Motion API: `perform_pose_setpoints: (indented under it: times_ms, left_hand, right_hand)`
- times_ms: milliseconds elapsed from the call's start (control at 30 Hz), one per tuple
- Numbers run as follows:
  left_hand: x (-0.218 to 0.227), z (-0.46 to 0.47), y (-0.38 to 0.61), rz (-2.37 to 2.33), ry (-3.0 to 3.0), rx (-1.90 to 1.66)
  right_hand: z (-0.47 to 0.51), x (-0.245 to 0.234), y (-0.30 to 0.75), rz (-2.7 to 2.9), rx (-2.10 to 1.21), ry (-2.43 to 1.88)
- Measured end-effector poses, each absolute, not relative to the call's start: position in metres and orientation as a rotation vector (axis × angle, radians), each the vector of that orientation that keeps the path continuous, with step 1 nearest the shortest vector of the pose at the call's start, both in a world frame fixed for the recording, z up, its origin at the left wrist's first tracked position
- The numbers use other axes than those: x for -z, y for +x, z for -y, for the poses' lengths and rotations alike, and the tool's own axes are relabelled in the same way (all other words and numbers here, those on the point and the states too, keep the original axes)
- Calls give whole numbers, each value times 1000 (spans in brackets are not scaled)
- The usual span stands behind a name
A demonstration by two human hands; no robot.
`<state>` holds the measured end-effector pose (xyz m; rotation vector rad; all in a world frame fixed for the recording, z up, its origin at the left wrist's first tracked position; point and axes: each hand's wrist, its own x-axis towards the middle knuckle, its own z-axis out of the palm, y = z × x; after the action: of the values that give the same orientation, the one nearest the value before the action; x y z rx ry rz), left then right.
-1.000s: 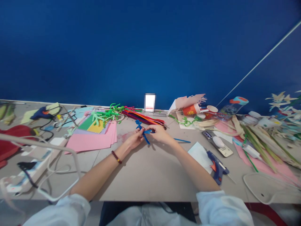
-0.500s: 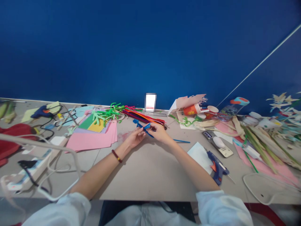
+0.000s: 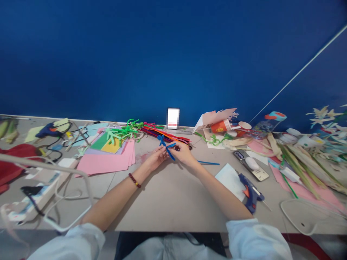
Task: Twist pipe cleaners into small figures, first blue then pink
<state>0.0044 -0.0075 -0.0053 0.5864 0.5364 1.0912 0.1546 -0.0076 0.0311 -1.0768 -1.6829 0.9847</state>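
Blue pipe cleaners [image 3: 166,147], twisted together into a cross shape, are pinched between the left hand [image 3: 155,159] and right hand [image 3: 183,153]. Pink paper sheets [image 3: 105,162] lie left of the hands, a bundle of coloured pipe cleaners [image 3: 168,134] just ahead, and a hot glue gun [image 3: 251,193] off to the right.

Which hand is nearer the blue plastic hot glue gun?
Right hand sits up and left of the blue plastic hot glue gun; left hand is farther left.
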Motion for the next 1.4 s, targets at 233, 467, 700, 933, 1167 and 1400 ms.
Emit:
perform_pose_setpoints:
  times_ms: [233,467,700,933,1167,1400]
  left_hand:
    - [2,10,8,-582,625,-1105]
    - [1,11,7,-654,670,-1140]
    - [-4,12,8,-659,637,-1162]
    - [-4,11,9,-708,625,-1170]
    - [-2,12,9,-716,643,-1124]
    - [5,10,8,-762,735,-1096]
  right_hand:
    - [1,-25,160,1746,-807,-924]
    - [2,-25,159,1745,-790,-877]
    - [1,-21,160,1741,-752,-921]
    - [1,-18,160,1804,-700,-939]
    - [1,-21,162,1916,-660,-914]
    - [0,-28,175,2175,-424,-887]
